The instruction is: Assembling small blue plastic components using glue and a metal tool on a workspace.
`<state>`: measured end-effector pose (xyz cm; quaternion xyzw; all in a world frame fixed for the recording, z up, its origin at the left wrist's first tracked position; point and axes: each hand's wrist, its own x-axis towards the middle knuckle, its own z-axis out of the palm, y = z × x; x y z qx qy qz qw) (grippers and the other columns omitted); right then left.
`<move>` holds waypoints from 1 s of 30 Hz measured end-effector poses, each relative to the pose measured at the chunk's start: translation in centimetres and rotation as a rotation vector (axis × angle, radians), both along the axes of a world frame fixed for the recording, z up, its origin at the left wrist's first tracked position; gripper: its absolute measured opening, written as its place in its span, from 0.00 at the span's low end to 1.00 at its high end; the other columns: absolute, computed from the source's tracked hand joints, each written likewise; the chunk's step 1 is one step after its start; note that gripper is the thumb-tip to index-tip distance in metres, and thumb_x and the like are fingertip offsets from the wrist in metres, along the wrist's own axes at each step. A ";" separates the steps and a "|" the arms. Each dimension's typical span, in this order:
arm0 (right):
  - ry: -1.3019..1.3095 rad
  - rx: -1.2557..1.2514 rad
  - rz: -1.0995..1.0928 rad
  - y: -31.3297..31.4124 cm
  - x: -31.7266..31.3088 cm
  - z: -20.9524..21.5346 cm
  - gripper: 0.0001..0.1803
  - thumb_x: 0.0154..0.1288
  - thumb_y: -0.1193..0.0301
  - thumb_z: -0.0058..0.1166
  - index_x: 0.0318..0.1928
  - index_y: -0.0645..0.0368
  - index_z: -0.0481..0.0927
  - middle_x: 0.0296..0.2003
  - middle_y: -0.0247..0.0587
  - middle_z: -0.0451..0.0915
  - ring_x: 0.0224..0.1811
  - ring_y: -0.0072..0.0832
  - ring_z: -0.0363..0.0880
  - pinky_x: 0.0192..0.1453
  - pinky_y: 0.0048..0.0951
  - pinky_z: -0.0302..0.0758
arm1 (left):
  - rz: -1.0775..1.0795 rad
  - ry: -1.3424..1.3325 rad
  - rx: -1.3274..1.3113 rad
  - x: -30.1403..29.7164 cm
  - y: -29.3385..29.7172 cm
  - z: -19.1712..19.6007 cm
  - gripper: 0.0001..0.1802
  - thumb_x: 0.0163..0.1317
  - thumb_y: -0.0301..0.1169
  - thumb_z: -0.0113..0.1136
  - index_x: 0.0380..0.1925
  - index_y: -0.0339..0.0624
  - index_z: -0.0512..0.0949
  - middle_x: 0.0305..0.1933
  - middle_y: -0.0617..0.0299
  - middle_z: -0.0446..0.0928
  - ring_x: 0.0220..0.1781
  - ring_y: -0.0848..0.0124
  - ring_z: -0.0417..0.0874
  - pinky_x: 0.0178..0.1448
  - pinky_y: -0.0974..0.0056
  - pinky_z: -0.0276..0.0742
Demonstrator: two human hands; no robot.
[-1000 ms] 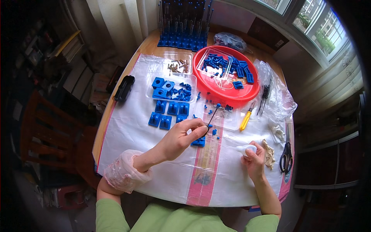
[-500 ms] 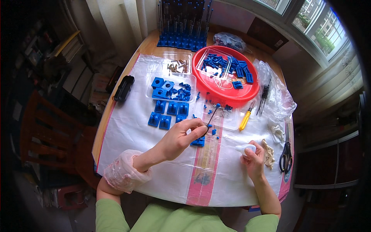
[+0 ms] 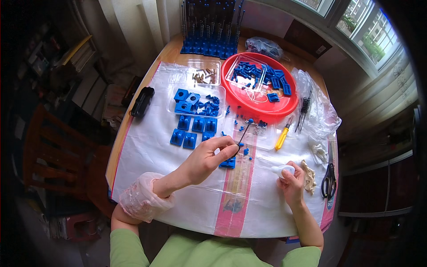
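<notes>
While L grip pinches thin dark rod | R grip pinches rounded white plastic btl

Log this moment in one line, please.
left hand: holding thin dark rod | right hand: holding small white bottle | nearby: yellow-handled tool, red basin

A wide fisheye view is looking down from the wearer's head, facing forward across the table, sitting near above the left hand and right hand, catching the green shirt along its lower edge
</notes>
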<state>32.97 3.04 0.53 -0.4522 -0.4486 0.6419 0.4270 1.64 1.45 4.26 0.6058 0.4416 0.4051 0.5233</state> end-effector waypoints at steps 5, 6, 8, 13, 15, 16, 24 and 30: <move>-0.001 0.003 -0.004 0.0 -0.1 0.1 0.11 0.64 0.67 0.61 0.31 0.54 0.71 0.22 0.23 0.66 0.20 0.10 0.57 0.24 0.18 0.59 | 0.038 -0.040 0.062 0.2 0.1 -0.5 0.21 0.75 0.44 0.53 0.43 0.34 0.81 0.36 0.58 0.77 0.38 0.71 0.73 0.45 0.65 0.69; -0.003 0.007 -0.006 0.0 -0.1 0.1 0.11 0.64 0.67 0.61 0.31 0.54 0.71 0.22 0.23 0.66 0.20 0.10 0.57 0.24 0.18 0.59 | 0.035 -0.041 0.062 0.2 0.1 -0.5 0.21 0.75 0.44 0.53 0.42 0.34 0.81 0.35 0.59 0.77 0.38 0.71 0.73 0.45 0.65 0.69; 0.003 0.009 -0.001 0.1 -0.1 0.0 0.11 0.64 0.67 0.61 0.31 0.54 0.71 0.22 0.23 0.66 0.20 0.10 0.57 0.24 0.18 0.58 | 0.021 -0.027 0.038 0.2 0.1 -0.3 0.21 0.76 0.43 0.51 0.42 0.34 0.80 0.37 0.60 0.77 0.41 0.72 0.74 0.49 0.66 0.69; 0.012 0.009 -0.001 0.1 -0.2 0.0 0.10 0.64 0.68 0.60 0.33 0.54 0.72 0.22 0.22 0.67 0.20 0.10 0.57 0.24 0.18 0.58 | 0.042 -0.045 0.061 0.3 0.1 -0.6 0.21 0.75 0.44 0.53 0.42 0.34 0.81 0.35 0.59 0.77 0.38 0.71 0.73 0.45 0.65 0.70; 0.019 0.004 -0.012 0.1 -0.3 0.0 0.09 0.64 0.68 0.60 0.33 0.54 0.72 0.23 0.22 0.68 0.20 0.10 0.57 0.24 0.18 0.58 | 0.042 -0.041 0.064 0.2 0.1 -0.6 0.21 0.75 0.44 0.53 0.42 0.34 0.81 0.35 0.58 0.77 0.38 0.71 0.73 0.45 0.65 0.70; 0.022 0.003 -0.019 0.1 -0.3 0.0 0.09 0.64 0.68 0.60 0.34 0.54 0.72 0.23 0.22 0.68 0.20 0.10 0.57 0.24 0.18 0.58 | 0.041 -0.039 0.066 0.2 0.1 -0.6 0.21 0.75 0.44 0.53 0.42 0.34 0.81 0.35 0.58 0.77 0.38 0.71 0.73 0.45 0.65 0.70; 0.033 -0.008 -0.018 0.1 -0.1 -0.2 0.07 0.65 0.69 0.59 0.36 0.54 0.73 0.24 0.22 0.70 0.19 0.10 0.58 0.25 0.19 0.59 | 0.037 -0.030 0.070 0.2 0.1 -0.6 0.21 0.75 0.43 0.53 0.42 0.34 0.81 0.35 0.58 0.77 0.38 0.70 0.73 0.46 0.65 0.70; 0.041 -0.009 -0.003 0.1 0.2 -0.3 0.09 0.64 0.68 0.60 0.36 0.54 0.72 0.24 0.23 0.70 0.19 0.11 0.59 0.24 0.19 0.59 | -0.007 -0.003 0.013 0.0 0.1 -0.2 0.20 0.78 0.43 0.48 0.42 0.35 0.79 0.40 0.64 0.76 0.47 0.74 0.75 0.57 0.68 0.68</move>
